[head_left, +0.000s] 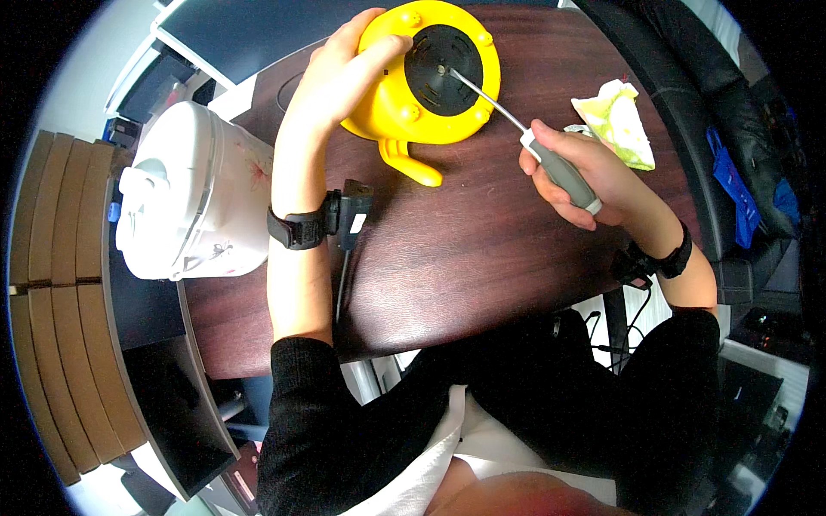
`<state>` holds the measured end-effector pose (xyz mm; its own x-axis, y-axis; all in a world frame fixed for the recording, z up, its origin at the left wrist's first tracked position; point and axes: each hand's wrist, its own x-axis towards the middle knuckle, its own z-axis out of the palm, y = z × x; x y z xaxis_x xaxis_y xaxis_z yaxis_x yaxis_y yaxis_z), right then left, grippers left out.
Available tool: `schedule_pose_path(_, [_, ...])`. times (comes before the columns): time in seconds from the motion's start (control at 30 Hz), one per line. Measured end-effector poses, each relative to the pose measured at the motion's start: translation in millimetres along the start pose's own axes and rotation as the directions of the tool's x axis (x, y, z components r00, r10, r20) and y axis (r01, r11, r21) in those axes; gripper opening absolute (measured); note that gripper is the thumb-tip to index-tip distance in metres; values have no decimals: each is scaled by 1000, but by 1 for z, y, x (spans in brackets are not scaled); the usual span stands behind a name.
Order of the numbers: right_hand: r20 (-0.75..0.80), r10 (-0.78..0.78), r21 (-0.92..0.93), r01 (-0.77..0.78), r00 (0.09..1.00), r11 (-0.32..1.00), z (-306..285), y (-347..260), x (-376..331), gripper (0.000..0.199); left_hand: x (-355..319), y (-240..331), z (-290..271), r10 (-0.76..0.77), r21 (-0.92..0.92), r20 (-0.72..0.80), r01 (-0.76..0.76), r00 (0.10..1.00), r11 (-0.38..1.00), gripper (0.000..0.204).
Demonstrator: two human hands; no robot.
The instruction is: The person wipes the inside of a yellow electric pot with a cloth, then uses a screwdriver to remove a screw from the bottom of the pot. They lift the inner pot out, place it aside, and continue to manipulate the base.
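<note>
Head view: top centre, left fingers [391, 48] clasp yellow appliance [393, 99]; right fingers [554, 194] grip screwdriver [559, 175]; slant could cause slip, scratching black disc [437, 96].

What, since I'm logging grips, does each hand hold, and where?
Right hand: screwdriver, by its handle. Left hand: yellow device, by its left side.
</note>
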<state>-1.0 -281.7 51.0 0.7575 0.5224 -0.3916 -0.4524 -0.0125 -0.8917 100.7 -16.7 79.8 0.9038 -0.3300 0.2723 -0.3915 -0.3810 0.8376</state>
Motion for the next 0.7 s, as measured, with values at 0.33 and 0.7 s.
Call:
schedule_pose_path(0.33, [14, 3, 21, -4, 1000, 1000, -1, 1, 1, 49, 0, 0, 0, 15, -10, 7, -15, 1000, 1000, 68])
schedule_pose_path(0.7, [-48, 21, 70, -17, 999, 997, 8, 2, -1, 49, -6, 16, 1, -3, 26, 9, 2, 1000, 1000, 68])
